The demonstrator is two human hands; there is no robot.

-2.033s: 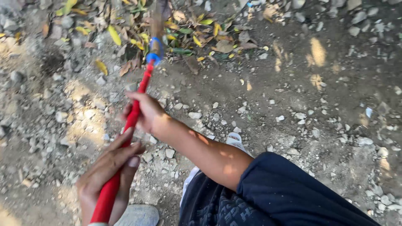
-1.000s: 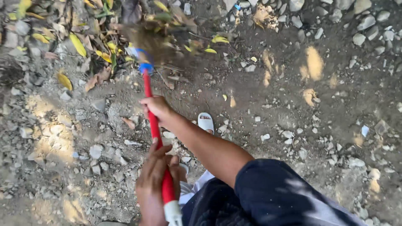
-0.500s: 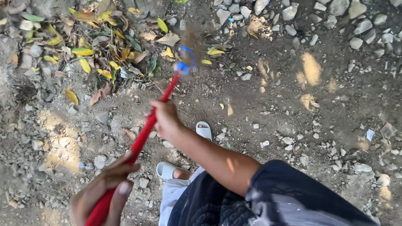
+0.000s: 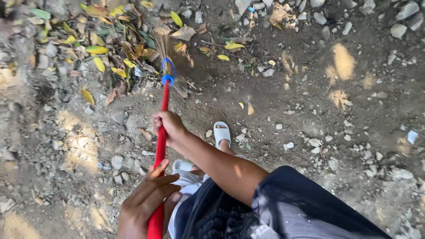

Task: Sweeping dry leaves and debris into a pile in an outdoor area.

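Note:
I hold a broom with a red handle (image 4: 162,132), a blue collar and straw bristles (image 4: 164,49). My right hand (image 4: 168,126) is shut around the middle of the handle, the arm reaching across from a dark sleeve. Lower down, my left hand (image 4: 145,203) grips the near end of the handle with its fingers partly stretched along it. The bristles touch the dirt at the edge of a pile of yellow and brown leaves (image 4: 104,53) at the upper left.
The ground is bare dirt with scattered stones (image 4: 314,142) and sun patches. My feet in white sandals (image 4: 221,132) stand just right of the handle. A few loose yellow leaves (image 4: 233,46) lie right of the bristles.
The broom head has swung left and toward me, from right of the leaf pile to its edge. Both hands have kept their grip on the handle.

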